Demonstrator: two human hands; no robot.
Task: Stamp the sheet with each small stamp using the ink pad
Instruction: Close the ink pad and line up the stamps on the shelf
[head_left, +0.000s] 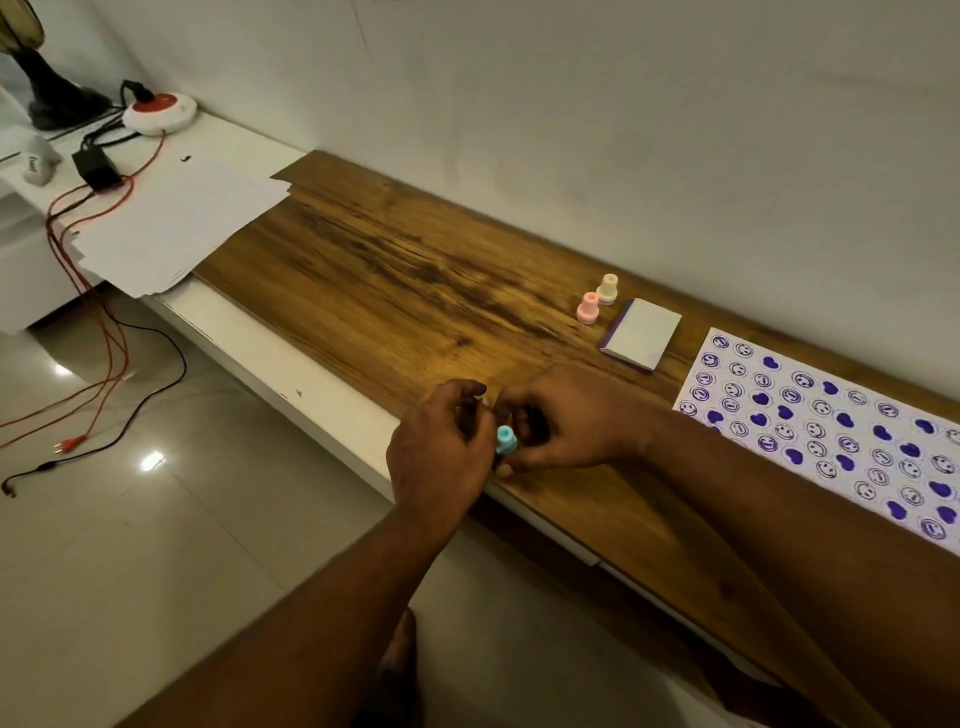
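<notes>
Bare wooden desk (374, 270) left of the pink stamp (588, 307) — open; paper stack (176, 228) blocks the far end.

blue stamp (505, 440) sitting upright between both hands at the front edge | pink stamp (588, 307) and cream stamp (607, 289) standing side by side | closed ink pad (641, 334) lying beside them | sheet (831, 431) lying flat at right, showing purple faces and hearts

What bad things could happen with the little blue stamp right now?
1. Both hands, left hand and right hand, hold the blue stamp right at the table edge; it might drop to the floor.
2. Its inky end could smudge fingers.
3. The ink pad looks closed, so stamping may come out faint.
</notes>
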